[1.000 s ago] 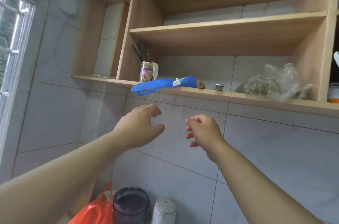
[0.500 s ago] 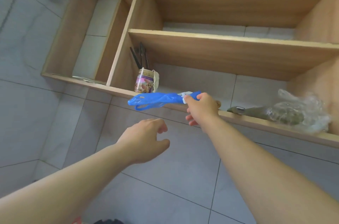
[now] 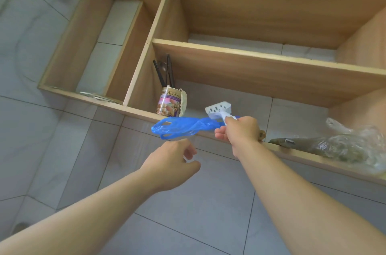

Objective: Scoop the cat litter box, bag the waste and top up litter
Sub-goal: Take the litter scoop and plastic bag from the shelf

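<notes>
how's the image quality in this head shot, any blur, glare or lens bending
Head view: wide-angle bending bows the wooden shelf edges and tile lines; soft, even daylight, no hard shadows or strong glare; the clear plastic bag at right is smeared, the blue bag and right hand slightly soft, while the tin label reads fairly sharp.

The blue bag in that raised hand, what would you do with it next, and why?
Probably take the blue bag with the free left hand. The right hand grips both it and the white scoop at the shelf edge, and the left hand hovers open just below the bag's dangling end.
</notes>
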